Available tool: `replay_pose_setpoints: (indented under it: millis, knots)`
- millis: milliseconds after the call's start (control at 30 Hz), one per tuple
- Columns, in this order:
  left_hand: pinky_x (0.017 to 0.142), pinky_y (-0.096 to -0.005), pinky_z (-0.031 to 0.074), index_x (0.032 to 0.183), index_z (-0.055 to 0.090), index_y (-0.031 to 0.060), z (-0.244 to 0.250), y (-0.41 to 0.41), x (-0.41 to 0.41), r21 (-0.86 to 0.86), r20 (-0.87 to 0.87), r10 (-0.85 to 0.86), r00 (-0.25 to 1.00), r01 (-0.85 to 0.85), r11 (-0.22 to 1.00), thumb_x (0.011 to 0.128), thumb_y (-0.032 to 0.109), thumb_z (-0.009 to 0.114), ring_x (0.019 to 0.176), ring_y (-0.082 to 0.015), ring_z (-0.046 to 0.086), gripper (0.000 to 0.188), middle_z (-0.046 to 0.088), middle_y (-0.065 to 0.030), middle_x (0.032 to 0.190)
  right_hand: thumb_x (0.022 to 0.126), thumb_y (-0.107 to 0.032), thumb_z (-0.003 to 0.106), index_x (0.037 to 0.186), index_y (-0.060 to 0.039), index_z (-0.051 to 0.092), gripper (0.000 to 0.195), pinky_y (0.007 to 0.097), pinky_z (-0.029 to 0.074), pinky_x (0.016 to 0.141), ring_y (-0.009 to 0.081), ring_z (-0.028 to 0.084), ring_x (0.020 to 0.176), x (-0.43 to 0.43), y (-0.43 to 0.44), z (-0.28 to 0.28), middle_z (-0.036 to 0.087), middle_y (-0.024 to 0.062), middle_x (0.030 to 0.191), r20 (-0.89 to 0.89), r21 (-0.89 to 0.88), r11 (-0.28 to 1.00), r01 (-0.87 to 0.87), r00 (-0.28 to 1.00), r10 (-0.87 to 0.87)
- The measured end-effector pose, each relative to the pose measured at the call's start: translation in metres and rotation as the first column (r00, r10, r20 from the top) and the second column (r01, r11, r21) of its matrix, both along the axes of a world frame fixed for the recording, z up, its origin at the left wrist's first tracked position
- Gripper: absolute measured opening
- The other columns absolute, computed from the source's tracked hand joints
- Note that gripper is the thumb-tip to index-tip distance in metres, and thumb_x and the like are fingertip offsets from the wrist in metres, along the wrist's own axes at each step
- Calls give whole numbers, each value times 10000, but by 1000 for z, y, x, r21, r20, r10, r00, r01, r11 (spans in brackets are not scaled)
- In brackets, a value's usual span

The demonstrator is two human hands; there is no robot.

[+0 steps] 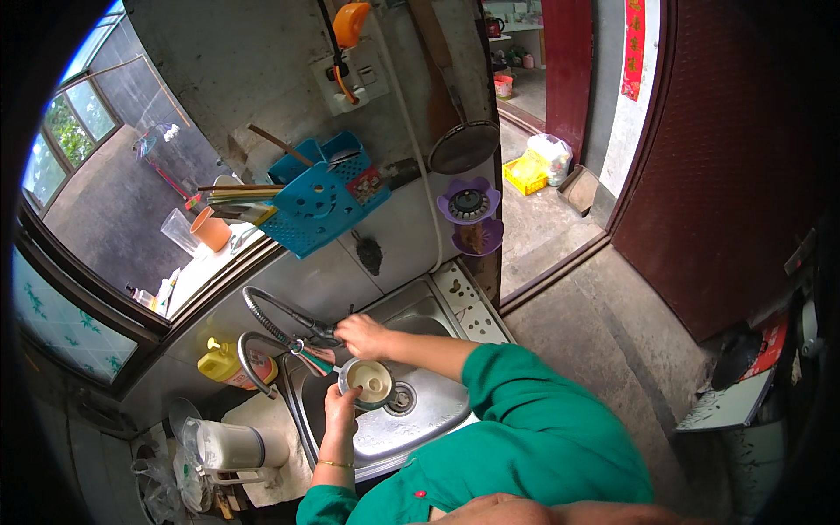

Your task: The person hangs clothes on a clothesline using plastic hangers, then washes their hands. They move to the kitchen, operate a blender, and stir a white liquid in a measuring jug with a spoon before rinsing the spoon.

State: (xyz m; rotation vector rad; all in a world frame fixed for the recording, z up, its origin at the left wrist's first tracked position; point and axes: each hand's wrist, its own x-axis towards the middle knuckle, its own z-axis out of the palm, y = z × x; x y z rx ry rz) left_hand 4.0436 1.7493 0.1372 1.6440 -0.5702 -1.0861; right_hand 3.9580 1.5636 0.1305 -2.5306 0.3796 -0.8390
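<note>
My left hand (340,408) grips the rim of a round bowl (369,387) with a pale, cloudy inside, its thumb over the edge. The bowl is held above the stainless steel sink (426,426), next to the drain strainer (401,398). Just over the bowl's near-left rim hangs the spray head (318,359) of a coiled spring faucet (266,315). My right hand (363,336) is on the faucet's base, its fingers closed around what looks like the lever, which they mostly hide.
Left of the sink stand a yellow pump bottle (236,363) and a handled jug with pale contents (233,446). A blue basket (318,207) of chopsticks and utensils hangs on the wall. Purple holders (469,200) and a strainer (464,147) hang near the doorway.
</note>
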Motion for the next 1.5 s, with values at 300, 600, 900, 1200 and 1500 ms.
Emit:
replay_pose_setpoints:
  millis: [300,600,900,1200,1500]
  knots:
    - [657,-290,499,1029,593,4,-18,-12,-9,-54,177,14,984,-4,999,841,154,584,788,-159,611,241,641,-88,904,928,-321,455,1178,-161,595,329,572,235,1059,226,405,1286,-13,82,-29,482,88,1341,-85,3,999,-50,995,50]
    - [808,-320,472,1109,548,2,-21,2,8,-216,307,19,952,50,975,679,65,616,920,-200,588,440,615,-110,999,931,-169,483,927,-37,594,173,366,502,769,248,609,844,-21,44,-57,625,131,944,133,788,614,-49,987,-92]
    - [688,-278,463,985,518,24,-18,-16,23,-197,328,10,945,57,979,784,31,578,776,-141,555,210,589,-59,878,924,-235,566,1100,-44,554,260,269,438,860,118,555,982,-35,54,-24,603,43,1044,369,929,2,-370,927,-64]
    - [696,-341,472,937,532,21,-27,-30,35,-234,540,110,834,23,972,759,29,574,729,-238,582,183,596,-150,803,871,-206,531,1161,-29,508,341,429,458,883,365,506,1059,0,64,-8,488,200,1179,-65,164,962,218,976,-210]
    - [747,-295,485,1064,512,-3,-13,-32,25,-374,-65,487,871,-474,797,823,76,565,860,-170,578,259,588,-91,965,874,-252,506,1129,-14,548,352,423,462,852,377,601,976,21,71,-34,613,241,1042,30,753,602,264,901,-433]
